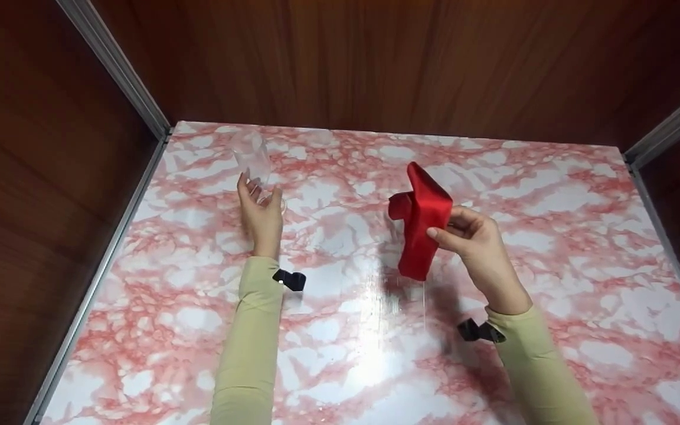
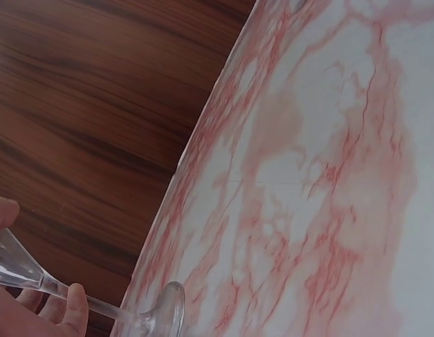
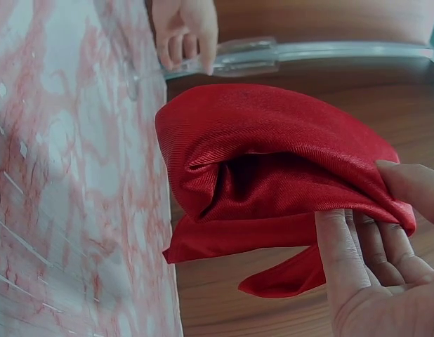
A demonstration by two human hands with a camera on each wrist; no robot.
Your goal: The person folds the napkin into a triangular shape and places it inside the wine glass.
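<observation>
A clear stemmed wine glass [image 1: 250,153] is at the far left of the table. My left hand [image 1: 263,223] holds it with fingers and thumb around the lower bowl and stem. The round foot [image 2: 168,312] shows by the tabletop in the left wrist view; whether it touches cannot be made out. On the right, a folded red satin cloth [image 1: 428,212] hangs above the table. My right hand [image 1: 477,251] pinches its right edge, thumb on the near side and fingers behind. Loose folds and a hollow in the cloth [image 3: 273,126] show in the right wrist view.
The table [image 1: 328,330] has a pink-and-white marbled top with a glare patch near the middle. A brown wood-grain panel [image 1: 375,65] stands along the back, with more panels at both sides. Metal strips [image 1: 127,77] run along the corners.
</observation>
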